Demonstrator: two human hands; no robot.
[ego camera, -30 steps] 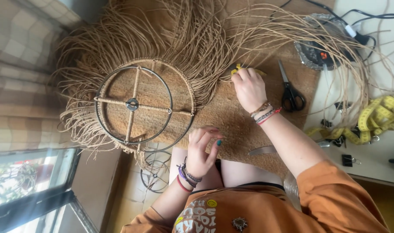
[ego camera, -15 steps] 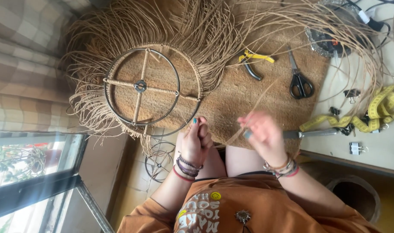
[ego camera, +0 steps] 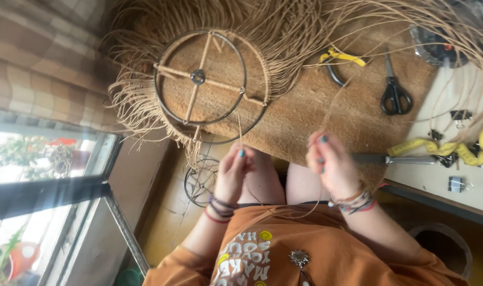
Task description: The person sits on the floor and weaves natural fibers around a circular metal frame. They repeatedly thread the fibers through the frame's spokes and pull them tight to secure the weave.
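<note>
My left hand (ego camera: 235,170) pinches one end of a thin tan cord (ego camera: 299,214), and the tip sticks up past my fingers. My right hand (ego camera: 331,165) pinches the same cord further along; from there it runs up over the brown mat (ego camera: 315,119). Between my hands the cord sags in a loop above my lap. Both hands hover at the mat's near edge. A round metal ring frame (ego camera: 199,77) with a cross-brace lies on the mat ahead of my left hand, with many tan cords knotted on it and fanning outward.
Yellow-handled pliers (ego camera: 339,59) and black scissors (ego camera: 395,94) lie on the mat beyond my right hand. A yellow measuring tape (ego camera: 456,151), binder clips (ego camera: 460,115) and a metal bar (ego camera: 392,159) sit at the right. A wire frame (ego camera: 199,182) lies on the floor; a window is at the left.
My right hand left the yellow pliers on the mat and drew back toward my lap. Both hands now hold a cord between them.
</note>
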